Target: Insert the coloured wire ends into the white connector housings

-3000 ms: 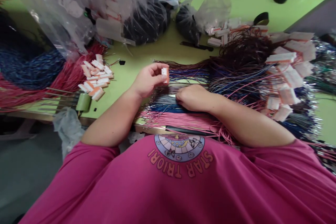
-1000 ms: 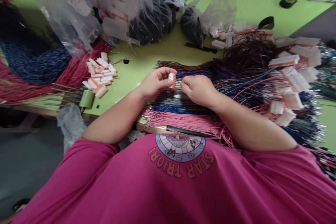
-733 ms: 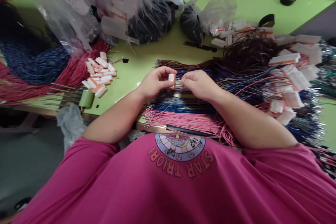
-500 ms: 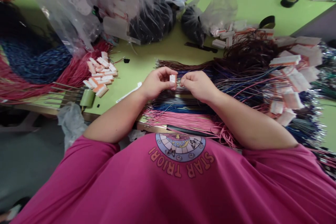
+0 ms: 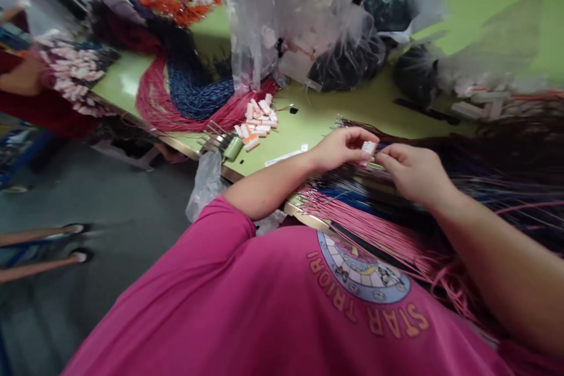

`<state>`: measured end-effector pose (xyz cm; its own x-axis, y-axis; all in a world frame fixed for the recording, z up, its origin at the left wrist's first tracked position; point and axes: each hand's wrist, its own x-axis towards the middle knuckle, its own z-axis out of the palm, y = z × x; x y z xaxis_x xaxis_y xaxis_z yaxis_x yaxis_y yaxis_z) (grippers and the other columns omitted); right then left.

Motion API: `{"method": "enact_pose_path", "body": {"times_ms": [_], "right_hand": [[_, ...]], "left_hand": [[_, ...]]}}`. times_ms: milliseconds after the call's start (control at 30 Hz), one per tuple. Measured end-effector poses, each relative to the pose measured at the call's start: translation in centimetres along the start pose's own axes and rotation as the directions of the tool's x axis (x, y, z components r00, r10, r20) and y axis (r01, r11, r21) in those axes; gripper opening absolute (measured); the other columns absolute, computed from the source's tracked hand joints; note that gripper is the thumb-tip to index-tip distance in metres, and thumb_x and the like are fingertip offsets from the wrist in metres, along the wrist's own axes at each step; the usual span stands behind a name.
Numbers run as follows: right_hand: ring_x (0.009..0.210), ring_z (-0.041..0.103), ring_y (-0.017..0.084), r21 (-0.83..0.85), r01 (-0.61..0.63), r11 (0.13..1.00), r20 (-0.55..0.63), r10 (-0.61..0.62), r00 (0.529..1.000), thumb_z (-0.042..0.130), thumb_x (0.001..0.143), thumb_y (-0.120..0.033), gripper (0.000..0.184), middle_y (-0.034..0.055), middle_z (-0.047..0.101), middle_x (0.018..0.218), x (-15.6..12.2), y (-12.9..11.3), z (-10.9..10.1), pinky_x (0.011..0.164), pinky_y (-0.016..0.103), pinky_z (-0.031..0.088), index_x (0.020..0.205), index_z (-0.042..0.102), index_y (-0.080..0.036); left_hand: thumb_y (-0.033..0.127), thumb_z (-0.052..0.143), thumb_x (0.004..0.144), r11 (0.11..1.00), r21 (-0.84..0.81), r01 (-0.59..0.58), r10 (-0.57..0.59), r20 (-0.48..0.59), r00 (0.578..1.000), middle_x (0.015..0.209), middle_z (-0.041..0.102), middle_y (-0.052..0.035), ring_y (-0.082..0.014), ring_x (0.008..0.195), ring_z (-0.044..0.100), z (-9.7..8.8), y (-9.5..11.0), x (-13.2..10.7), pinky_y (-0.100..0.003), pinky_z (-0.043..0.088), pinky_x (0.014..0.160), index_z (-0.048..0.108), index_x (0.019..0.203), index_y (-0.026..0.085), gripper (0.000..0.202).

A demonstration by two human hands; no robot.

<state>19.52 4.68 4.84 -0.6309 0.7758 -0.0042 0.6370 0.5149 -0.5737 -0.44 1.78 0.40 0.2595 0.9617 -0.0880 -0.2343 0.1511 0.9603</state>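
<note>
My left hand (image 5: 341, 150) pinches a small white connector housing (image 5: 368, 148) above a spread of coloured wires (image 5: 352, 205). My right hand (image 5: 412, 171) is closed right beside it, fingertips pinched at the connector's right end on a thin wire that I can barely see. Both hands hover over pink, blue and dark wires lying in rows on the green table (image 5: 317, 117). The picture is blurred by head motion.
A pile of loose white connectors (image 5: 259, 123) lies left of my hands, beside a green roll (image 5: 232, 148). Coils of pink and blue wire (image 5: 185, 94) fill the table's left end. Clear plastic bags (image 5: 308, 17) with dark parts stand at the back. Another person's sleeve and arm (image 5: 26, 88) are at far left.
My head has turned left, so the table slid right and the floor and left table end came into view. My hands stay together at the connector.
</note>
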Motion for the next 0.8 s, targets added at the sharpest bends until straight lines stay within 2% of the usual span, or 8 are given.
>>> {"method": "enact_pose_path", "body": {"times_ms": [100,200,267,367,433,533,633,800], "right_hand": [[0.078,0.064,0.023,-0.185,0.037,0.982,0.026,-0.033,0.999,0.051,0.098,-0.033,0.028,0.0088,0.074,0.084,-1.2,-0.2,-1.7,0.071,0.033,0.042,0.087,0.074,-0.022],[0.097,0.065,0.027,-0.451,0.063,0.891,-0.038,-0.09,0.995,0.045,0.102,-0.027,0.034,0.0176,0.074,0.108,-3.8,-1.1,-2.8,0.078,0.036,0.043,0.104,0.076,-0.016],[0.097,0.064,0.027,-0.533,0.12,0.837,0.065,-0.101,0.993,0.042,0.104,-0.024,0.036,0.0179,0.074,0.108,-5.8,-1.8,-2.5,0.076,0.035,0.041,0.1,0.077,-0.015],[0.085,0.063,0.022,-0.485,0.24,0.841,0.356,-0.061,0.933,0.046,0.102,-0.02,0.033,0.0132,0.074,0.095,-7.9,-2.1,-0.6,0.069,0.033,0.038,0.09,0.076,-0.016],[0.084,0.064,0.021,-0.45,0.266,0.853,0.433,-0.052,0.9,0.047,0.101,-0.018,0.03,0.0128,0.074,0.095,-8.5,-1.8,0.6,0.069,0.033,0.037,0.095,0.077,-0.015],[0.088,0.066,0.022,-0.465,0.222,0.857,0.412,-0.012,0.911,0.046,0.1,-0.018,0.032,0.013,0.076,0.1,-8.5,-1.3,1.3,0.069,0.032,0.037,0.1,0.078,-0.015],[0.091,0.067,0.024,-0.445,0.157,0.882,0.361,0.016,0.932,0.046,0.1,-0.023,0.034,0.012,0.077,0.102,-8.3,-1.2,0.7,0.071,0.032,0.039,0.095,0.079,-0.017],[0.08,0.067,0.019,-0.223,0.035,0.974,0.314,0.038,0.949,0.054,0.088,-0.017,0.025,0.0068,0.079,0.09,-8.1,-0.6,-0.1,0.076,0.029,0.045,0.09,0.079,-0.016]], "left_hand": [[0.008,0.082,0.071,0.999,0.032,-0.008,0.011,-0.076,0.997,0.081,0.069,0.0017,-0.01,0.07,0.065,0.2,0.6,-0.3,-0.028,0.056,0.07,0.065,0.1,0.016,0.035],[0.005,0.076,0.073,1.0,0.02,-0.001,0.005,-0.188,0.982,0.082,0.067,0.0018,-0.009,0.069,0.063,0.3,0.9,-0.2,-0.027,0.057,0.071,0.065,0.102,0.016,0.033],[0.005,0.075,0.074,1.0,-0.007,0.008,-0.01,-0.228,0.974,0.084,0.066,0.0013,-0.0094,0.071,0.063,0.2,1.0,-0.1,-0.028,0.058,0.072,0.065,0.103,0.015,0.032],[0.005,0.074,0.074,1.0,0.001,0.022,-0.021,-0.256,0.967,0.084,0.065,0.0011,-0.0105,0.074,0.063,0.3,0.9,0.0,-0.029,0.059,0.075,0.065,0.103,0.016,0.031],[0.006,0.074,0.075,0.999,0.022,0.026,-0.02,-0.259,0.966,0.085,0.064,0.0003,-0.012,0.076,0.063,0.2,0.8,0.0,-0.032,0.059,0.077,0.065,0.104,0.016,0.032],[0.008,0.074,0.074,0.998,0.056,0.015,0.0,-0.257,0.966,0.091,0.064,-0.0023,-0.0148,0.081,0.064,0.0,0.5,0.0,-0.036,0.059,0.081,0.066,0.106,0.016,0.034],[0.008,0.074,0.074,0.997,0.071,0.016,0.002,-0.249,0.969,0.094,0.063,-0.0035,-0.0162,0.085,0.064,-0.1,0.4,0.1,-0.038,0.058,0.083,0.066,0.106,0.016,0.034],[0.006,0.073,0.074,0.998,0.053,0.026,-0.012,-0.242,0.97,0.089,0.063,-0.0016,-0.0139,0.079,0.063,0.1,0.5,0.1,-0.034,0.059,0.079,0.066,0.105,0.016,0.033]]}}
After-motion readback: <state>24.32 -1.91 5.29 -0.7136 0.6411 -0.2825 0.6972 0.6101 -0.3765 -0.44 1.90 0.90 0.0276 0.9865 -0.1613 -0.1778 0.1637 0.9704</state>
